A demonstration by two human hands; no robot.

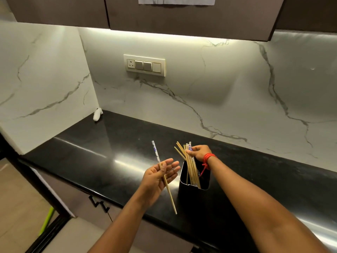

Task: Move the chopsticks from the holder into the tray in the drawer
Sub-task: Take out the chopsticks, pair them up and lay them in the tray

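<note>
Polished black stone forms the countertop [109, 143] in front of us, backed by white marble-look wall panels with grey veins and lit from under the dark upper cabinets. On the back wall sits a switch plate [144, 65] with one socket and three switches, and a small white object [97, 114] lies in the far left corner of the counter; we cannot tell what it is.

Near the counter's front edge stands the black holder [194, 189], upright and open at the top. A bundle of chopsticks [189, 165] leans inside it, mostly plain wood, a few with blue-and-white patterned ends.

Our right hand [199, 152], a red thread [207, 159] tied at the wrist, reaches over the holder with its fingers closed around the upper ends of that bundle, which remains in the holder.

Our left hand [160, 178] is held palm up just left of the holder, fingers loosely spread, the thumb pinning a single chopstick [164, 177] across the palm. Its patterned end points up and away, its plain tip down toward us.

Below the counter edge, a black drawer handle [99, 204] shows on the cabinet front.
</note>
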